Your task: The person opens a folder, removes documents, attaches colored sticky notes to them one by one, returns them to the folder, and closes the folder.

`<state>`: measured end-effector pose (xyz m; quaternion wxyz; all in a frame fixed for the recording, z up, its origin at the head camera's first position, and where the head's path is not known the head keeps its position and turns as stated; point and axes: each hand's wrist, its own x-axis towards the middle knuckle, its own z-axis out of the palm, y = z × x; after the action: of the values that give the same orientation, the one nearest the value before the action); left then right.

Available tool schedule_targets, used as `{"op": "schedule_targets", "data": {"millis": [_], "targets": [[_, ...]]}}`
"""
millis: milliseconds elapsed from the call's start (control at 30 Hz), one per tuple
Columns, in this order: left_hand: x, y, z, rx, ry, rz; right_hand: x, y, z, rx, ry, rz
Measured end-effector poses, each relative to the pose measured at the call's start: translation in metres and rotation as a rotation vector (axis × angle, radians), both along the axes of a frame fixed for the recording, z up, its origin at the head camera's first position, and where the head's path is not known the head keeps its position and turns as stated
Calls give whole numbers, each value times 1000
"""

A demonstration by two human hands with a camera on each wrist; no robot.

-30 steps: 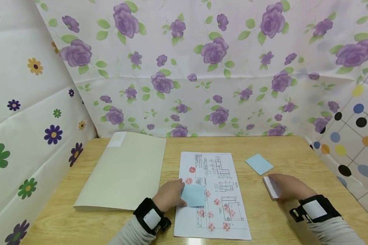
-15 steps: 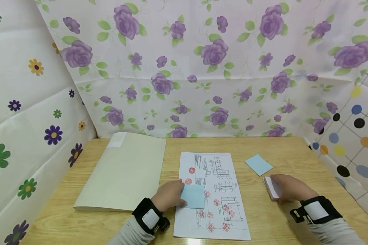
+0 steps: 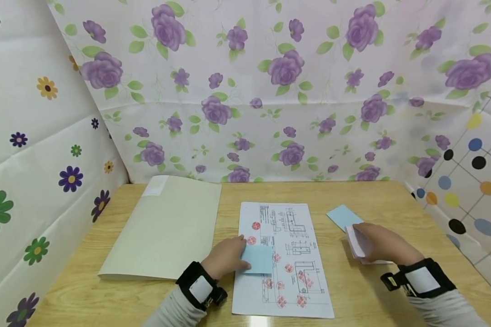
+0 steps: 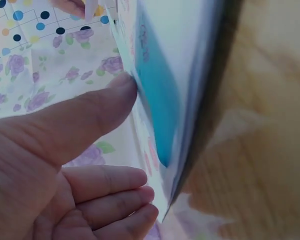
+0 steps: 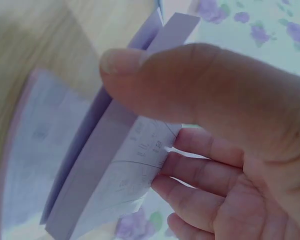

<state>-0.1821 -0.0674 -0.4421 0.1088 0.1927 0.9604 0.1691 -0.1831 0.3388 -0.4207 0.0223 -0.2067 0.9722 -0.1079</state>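
Observation:
In the head view my left hand rests at the left edge of a light blue square note, which lies on white sheets printed with technical drawings and red stamps. The left wrist view shows the thumb touching beside the blue note, the other fingers extended. My right hand grips a small white paper pad between thumb and fingers, tilted over the table. In the right wrist view the pad has printed writing, and a lower leaf hangs apart from it.
A second light blue square lies just beyond the right hand, partly covered by it. To the left is a large cream folder with a white label. Patterned cloth walls enclose the wooden table at the back and sides.
My right hand has raised and tilted the white pad, moving it slightly left and away toward the second blue square; its leaves have parted. The left hand stays at the blue note.

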Motion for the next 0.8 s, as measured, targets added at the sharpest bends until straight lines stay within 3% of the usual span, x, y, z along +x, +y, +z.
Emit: {"op": "schedule_targets", "data": {"millis": [167,500,800], "targets": [[0,0,5,34,25,-22,1,-19,8,12,10,15],[1,9,7,74,27,3,1,-65,17,-6,101,114],[-6,21,21,134,165,-67,-8,-116,30,-5,107,163]]}}
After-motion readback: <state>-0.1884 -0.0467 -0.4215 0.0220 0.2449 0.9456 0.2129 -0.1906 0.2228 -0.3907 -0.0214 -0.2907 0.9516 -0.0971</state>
